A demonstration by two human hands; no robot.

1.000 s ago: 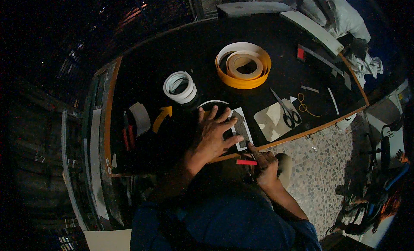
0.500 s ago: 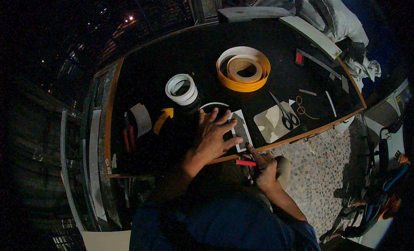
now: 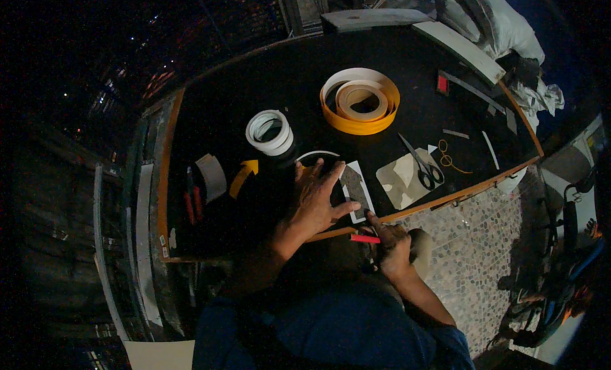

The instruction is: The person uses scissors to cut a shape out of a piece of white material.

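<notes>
A flat card [image 3: 357, 188] lies near the front edge of a black table [image 3: 216, 122], at three o'clock from the left hand [image 3: 316, 201] and eleven o'clock from the right hand [image 3: 392, 246]. It looks light, thin and fairly stiff, easily creased, best taken by its long edges. Its shape is a slightly slanted rectangle, white-bordered, with a mottled dark grey face. The left fingers spread wide, gripping nothing, thumb resting on the card; the right index points to its lower corner, the others curled around a red tool [image 3: 365, 238].
</notes>
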